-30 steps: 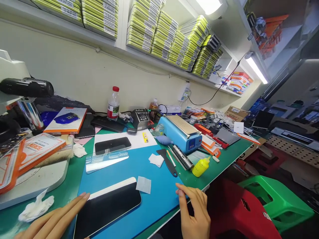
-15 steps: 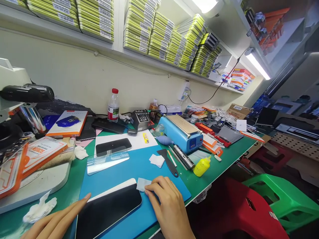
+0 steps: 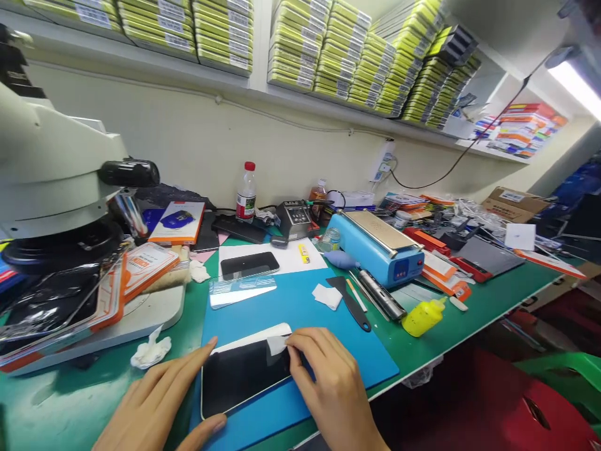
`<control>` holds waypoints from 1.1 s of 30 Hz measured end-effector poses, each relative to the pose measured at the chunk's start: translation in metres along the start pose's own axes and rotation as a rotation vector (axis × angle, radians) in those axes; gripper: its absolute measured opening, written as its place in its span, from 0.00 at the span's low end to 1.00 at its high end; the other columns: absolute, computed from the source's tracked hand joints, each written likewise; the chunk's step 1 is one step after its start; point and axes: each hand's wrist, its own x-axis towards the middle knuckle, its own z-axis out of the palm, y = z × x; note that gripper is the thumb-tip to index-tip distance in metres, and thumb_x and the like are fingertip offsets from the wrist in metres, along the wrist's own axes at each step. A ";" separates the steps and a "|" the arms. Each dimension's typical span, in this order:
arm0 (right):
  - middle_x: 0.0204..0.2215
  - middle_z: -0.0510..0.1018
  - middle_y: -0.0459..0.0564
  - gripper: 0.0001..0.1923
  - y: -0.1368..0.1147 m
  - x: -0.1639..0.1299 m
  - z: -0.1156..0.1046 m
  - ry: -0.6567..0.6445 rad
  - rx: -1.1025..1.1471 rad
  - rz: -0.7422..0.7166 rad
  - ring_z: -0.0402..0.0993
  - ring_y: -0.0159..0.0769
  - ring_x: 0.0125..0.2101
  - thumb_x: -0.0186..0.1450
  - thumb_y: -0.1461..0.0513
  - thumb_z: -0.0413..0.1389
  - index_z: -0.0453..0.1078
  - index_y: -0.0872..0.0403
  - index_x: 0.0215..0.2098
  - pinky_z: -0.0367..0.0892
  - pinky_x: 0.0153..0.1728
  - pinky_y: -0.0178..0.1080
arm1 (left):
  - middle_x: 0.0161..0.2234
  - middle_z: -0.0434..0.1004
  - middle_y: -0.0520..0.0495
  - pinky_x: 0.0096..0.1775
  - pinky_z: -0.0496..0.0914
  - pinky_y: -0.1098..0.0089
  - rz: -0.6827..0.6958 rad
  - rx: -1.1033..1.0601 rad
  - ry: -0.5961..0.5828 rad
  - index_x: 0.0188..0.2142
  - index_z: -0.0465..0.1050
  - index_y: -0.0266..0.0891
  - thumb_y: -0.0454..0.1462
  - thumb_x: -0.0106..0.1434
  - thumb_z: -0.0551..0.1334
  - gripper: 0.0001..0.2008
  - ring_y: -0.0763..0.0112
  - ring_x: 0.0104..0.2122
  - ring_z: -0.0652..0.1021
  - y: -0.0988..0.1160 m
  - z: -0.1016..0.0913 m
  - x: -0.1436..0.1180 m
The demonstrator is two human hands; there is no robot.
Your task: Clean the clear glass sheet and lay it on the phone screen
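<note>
A phone (image 3: 244, 373) with a black glass face lies on a blue mat (image 3: 370, 357), a white strip showing along its far edge. My left hand (image 3: 162, 391) spans the phone's left end, fingertips at the far edge and thumb at the near one. Between thumb and fingertips, my right hand (image 3: 328, 376) pinches a small white wipe (image 3: 276, 344), laid over the phone's far right corner. Farther back on the mat are another white wipe (image 3: 327, 296), a black spatula (image 3: 350, 304) and a clear glass sheet (image 3: 241, 289).
A microscope (image 3: 56, 169) towers at left, its base holding boxes. A second phone (image 3: 250, 265) lies on white paper. A blue heating machine (image 3: 375, 247), a yellow squeeze bottle (image 3: 424, 317) and a blower bulb (image 3: 340, 259) stand toward the right. Crumpled tissue (image 3: 150, 351) lies left.
My right hand has brought the wipe from beside the phone onto its corner. My left thumb now shows at the near edge. The view has turned left.
</note>
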 end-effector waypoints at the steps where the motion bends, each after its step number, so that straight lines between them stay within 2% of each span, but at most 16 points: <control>1: 0.40 0.82 0.49 0.11 0.001 0.002 0.000 -0.003 0.016 -0.019 0.80 0.38 0.39 0.76 0.70 0.53 0.73 0.50 0.46 0.73 0.40 0.40 | 0.60 0.83 0.53 0.50 0.84 0.59 0.011 0.013 0.001 0.77 0.49 0.64 0.56 0.75 0.60 0.36 0.56 0.55 0.85 0.002 -0.004 0.002; 4: 0.43 0.84 0.48 0.11 0.005 0.009 -0.002 -0.028 0.067 -0.097 0.82 0.37 0.44 0.75 0.70 0.54 0.74 0.49 0.47 0.75 0.45 0.40 | 0.58 0.84 0.55 0.49 0.84 0.63 0.068 0.024 -0.003 0.77 0.48 0.63 0.52 0.74 0.64 0.38 0.59 0.54 0.86 0.010 -0.017 0.009; 7: 0.44 0.84 0.47 0.10 0.008 0.012 -0.004 -0.027 0.102 -0.158 0.82 0.36 0.49 0.75 0.70 0.56 0.74 0.50 0.48 0.76 0.50 0.39 | 0.59 0.84 0.55 0.51 0.83 0.64 0.041 0.018 -0.030 0.78 0.46 0.62 0.49 0.74 0.65 0.40 0.60 0.54 0.85 0.017 -0.025 0.013; 10: 0.44 0.84 0.49 0.10 0.010 0.012 -0.006 -0.011 0.104 -0.187 0.82 0.36 0.48 0.75 0.70 0.58 0.75 0.51 0.50 0.77 0.50 0.39 | 0.60 0.83 0.54 0.52 0.82 0.63 0.005 0.001 -0.042 0.77 0.48 0.62 0.48 0.73 0.66 0.40 0.59 0.55 0.84 0.022 -0.029 0.013; 14: 0.43 0.85 0.48 0.10 0.015 0.010 -0.010 -0.039 0.108 -0.242 0.82 0.35 0.48 0.75 0.69 0.58 0.75 0.52 0.51 0.77 0.49 0.38 | 0.62 0.82 0.52 0.54 0.81 0.62 0.007 -0.015 -0.065 0.77 0.49 0.60 0.47 0.73 0.67 0.39 0.59 0.57 0.83 0.024 -0.033 0.012; 19: 0.44 0.85 0.50 0.09 0.021 0.007 -0.016 -0.059 0.098 -0.219 0.81 0.33 0.48 0.76 0.68 0.57 0.76 0.52 0.52 0.78 0.50 0.36 | 0.62 0.81 0.52 0.54 0.81 0.61 -0.009 0.006 -0.091 0.76 0.51 0.59 0.48 0.74 0.66 0.37 0.60 0.57 0.83 0.022 -0.033 0.012; 25: 0.42 0.86 0.43 0.09 0.017 0.002 -0.023 -0.155 0.193 -0.291 0.82 0.36 0.50 0.73 0.68 0.61 0.77 0.48 0.48 0.73 0.62 0.43 | 0.61 0.82 0.50 0.53 0.80 0.62 0.045 0.079 -0.086 0.77 0.51 0.54 0.50 0.76 0.63 0.36 0.58 0.57 0.83 0.023 -0.032 0.009; 27: 0.39 0.86 0.41 0.07 0.023 -0.003 -0.030 -0.116 0.290 -0.214 0.83 0.36 0.48 0.73 0.66 0.61 0.77 0.46 0.45 0.72 0.63 0.43 | 0.61 0.83 0.50 0.52 0.80 0.63 0.086 0.121 -0.060 0.78 0.50 0.52 0.51 0.79 0.58 0.34 0.59 0.55 0.84 0.026 -0.034 0.011; 28: 0.38 0.86 0.41 0.05 0.028 -0.008 -0.034 -0.061 0.320 -0.121 0.84 0.36 0.47 0.73 0.64 0.60 0.77 0.46 0.43 0.74 0.61 0.41 | 0.61 0.83 0.49 0.50 0.80 0.63 0.105 0.141 -0.042 0.78 0.50 0.50 0.51 0.80 0.56 0.33 0.59 0.54 0.84 0.028 -0.036 0.012; 31: 0.39 0.86 0.44 0.06 0.046 -0.021 -0.043 0.163 0.209 0.275 0.86 0.38 0.43 0.75 0.57 0.60 0.79 0.47 0.41 0.80 0.47 0.35 | 0.57 0.86 0.49 0.45 0.81 0.64 0.138 0.182 0.049 0.74 0.60 0.46 0.53 0.81 0.51 0.28 0.60 0.48 0.87 0.034 -0.040 0.019; 33: 0.39 0.87 0.45 0.09 0.056 -0.028 -0.044 0.232 0.086 0.430 0.86 0.39 0.39 0.74 0.53 0.61 0.80 0.48 0.42 0.79 0.38 0.33 | 0.51 0.88 0.48 0.42 0.80 0.64 0.134 0.199 0.112 0.68 0.68 0.44 0.53 0.81 0.50 0.26 0.62 0.42 0.88 0.038 -0.041 0.024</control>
